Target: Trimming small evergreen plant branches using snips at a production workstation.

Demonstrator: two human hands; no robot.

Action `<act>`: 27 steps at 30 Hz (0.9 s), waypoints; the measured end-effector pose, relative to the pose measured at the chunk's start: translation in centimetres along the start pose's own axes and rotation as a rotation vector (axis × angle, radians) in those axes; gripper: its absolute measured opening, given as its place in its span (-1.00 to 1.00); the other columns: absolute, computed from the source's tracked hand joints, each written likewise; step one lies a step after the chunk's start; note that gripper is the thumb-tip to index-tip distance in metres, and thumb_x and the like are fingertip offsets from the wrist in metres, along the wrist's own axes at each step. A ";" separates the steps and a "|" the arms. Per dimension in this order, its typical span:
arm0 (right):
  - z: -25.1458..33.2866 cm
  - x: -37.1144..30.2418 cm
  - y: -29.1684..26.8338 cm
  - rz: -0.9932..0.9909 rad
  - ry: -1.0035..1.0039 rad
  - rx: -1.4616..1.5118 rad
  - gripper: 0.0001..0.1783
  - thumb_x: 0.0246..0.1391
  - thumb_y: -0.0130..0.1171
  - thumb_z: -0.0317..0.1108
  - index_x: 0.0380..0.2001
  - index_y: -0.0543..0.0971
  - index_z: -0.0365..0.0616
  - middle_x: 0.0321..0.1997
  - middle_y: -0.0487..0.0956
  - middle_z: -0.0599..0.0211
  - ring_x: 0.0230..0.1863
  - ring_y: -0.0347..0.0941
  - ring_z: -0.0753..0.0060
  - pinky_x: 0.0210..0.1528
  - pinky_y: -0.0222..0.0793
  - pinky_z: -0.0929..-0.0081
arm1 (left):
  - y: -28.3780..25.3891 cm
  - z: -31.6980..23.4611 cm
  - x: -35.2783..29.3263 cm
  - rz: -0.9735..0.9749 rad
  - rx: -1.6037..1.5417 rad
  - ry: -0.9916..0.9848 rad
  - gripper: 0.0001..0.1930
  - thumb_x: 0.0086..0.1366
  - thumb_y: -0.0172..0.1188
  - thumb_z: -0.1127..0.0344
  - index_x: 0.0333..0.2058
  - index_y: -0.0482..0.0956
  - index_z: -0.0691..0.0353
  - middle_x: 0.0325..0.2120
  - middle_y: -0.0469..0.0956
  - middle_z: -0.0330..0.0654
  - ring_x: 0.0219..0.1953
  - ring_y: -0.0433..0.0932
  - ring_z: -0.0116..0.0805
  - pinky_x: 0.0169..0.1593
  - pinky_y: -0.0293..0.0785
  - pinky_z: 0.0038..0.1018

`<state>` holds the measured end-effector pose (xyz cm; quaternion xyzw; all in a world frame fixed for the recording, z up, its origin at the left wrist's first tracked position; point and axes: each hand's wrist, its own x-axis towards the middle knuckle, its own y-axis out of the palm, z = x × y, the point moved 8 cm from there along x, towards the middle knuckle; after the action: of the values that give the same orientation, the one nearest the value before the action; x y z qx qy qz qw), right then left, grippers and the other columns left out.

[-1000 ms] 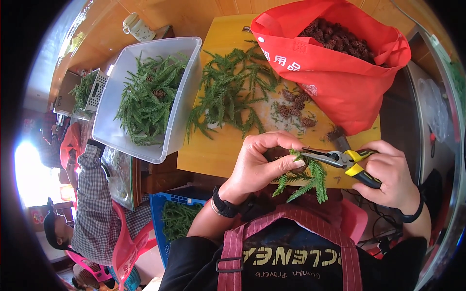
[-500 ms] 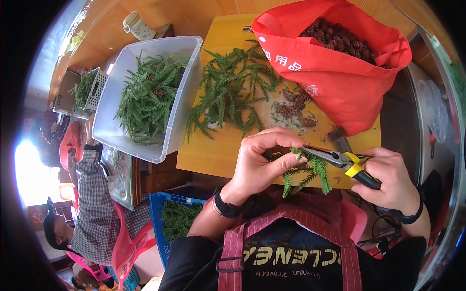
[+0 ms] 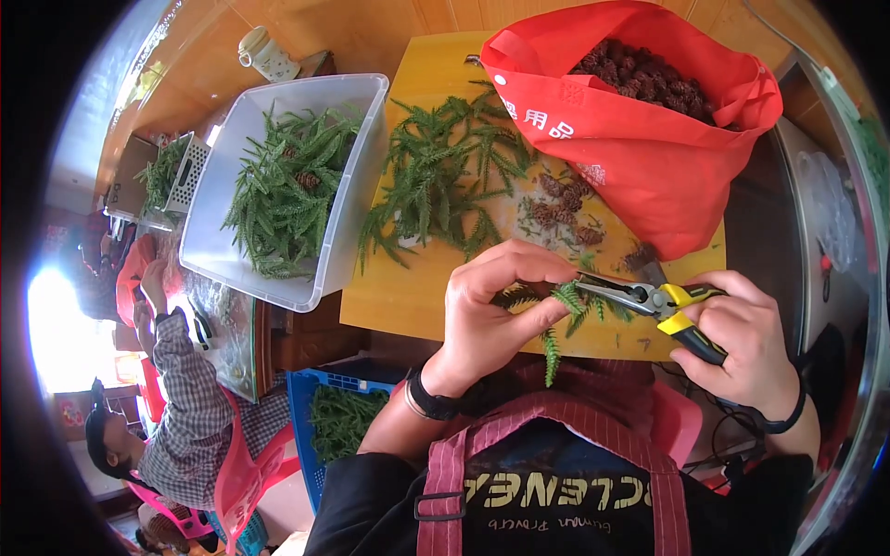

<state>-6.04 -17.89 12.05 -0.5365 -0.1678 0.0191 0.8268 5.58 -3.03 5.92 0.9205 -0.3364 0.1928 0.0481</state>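
In my left hand [image 3: 505, 310], thumb and fingers pinch a green artificial pine sprig [image 3: 552, 352] above the table's near edge. My right hand [image 3: 737, 343] grips pliers [image 3: 686, 329] with yellow and black handles. Their long jaws point left and reach the sprig's stem beside my left fingertips. Whether the jaws touch the stem is hard to make out. Beyond my hands, more pine sprigs [image 3: 431, 176] lie piled on the yellow table [image 3: 389, 301], with several brown pine cones [image 3: 565, 213] to their right.
A red bag [image 3: 640, 176] full of pine cones stands at the far right. On the left is a translucent bin [image 3: 345, 208] of sprigs; below it, a blue basket [image 3: 301, 435] holds more. Another person [image 3: 181, 417] in a checked shirt works at a neighbouring table.
The sprig has turned in my left fingers, and its branches hang differently. The pliers have shifted slightly left. The other person's hands have moved, leaving a dark-handled tool visible on their table.
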 end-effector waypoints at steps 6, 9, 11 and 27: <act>0.3 -0.1 0.0 -0.063 -0.015 -0.115 -0.74 -0.44 0.34 -0.35 -0.62 0.48 -0.18 -0.58 0.52 0.32 -0.34 0.49 0.18 -0.38 0.43 0.35 | -0.2 -1.8 0.1 -0.090 0.237 0.108 -0.79 -0.20 0.29 0.62 -0.49 0.53 0.34 -0.48 0.57 -0.09 -0.38 0.56 -0.32 -0.31 0.46 -0.53; 0.2 -0.3 0.4 -0.032 -0.037 -0.148 -0.74 -0.44 0.34 -0.35 -0.63 0.47 -0.17 -0.63 0.47 0.31 -0.39 0.47 0.17 -0.42 0.41 0.35 | -0.4 -1.8 0.1 -0.093 0.247 0.085 -0.78 -0.21 0.27 0.64 -0.48 0.54 0.35 -0.46 0.57 -0.10 -0.37 0.56 -0.33 -0.29 0.47 -0.54; -0.1 -0.4 0.8 -0.025 -0.020 -0.131 -0.74 -0.43 0.34 -0.34 -0.63 0.46 -0.18 -0.65 0.45 0.30 -0.41 0.45 0.15 -0.41 0.41 0.33 | -0.2 -1.5 0.0 -0.084 0.249 0.088 -0.77 -0.21 0.25 0.66 -0.47 0.54 0.35 -0.44 0.56 -0.10 -0.35 0.56 -0.34 -0.28 0.47 -0.55; -6.1 -4.2 2.5 -0.122 0.529 0.454 -0.81 -0.13 0.05 -0.42 -0.45 0.52 -0.34 -0.52 0.39 0.33 -0.50 0.22 0.64 -0.45 0.12 0.62 | -3.8 1.7 -1.5 0.010 -0.511 -0.431 -0.68 0.13 0.06 0.58 -0.11 0.31 0.32 -0.27 0.43 -0.22 -0.25 0.49 -0.49 -0.11 0.46 -0.52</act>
<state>-7.76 -23.11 6.45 -0.3143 0.0289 -0.1329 0.9395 7.50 0.38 3.99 0.8967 -0.3807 -0.0965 0.2041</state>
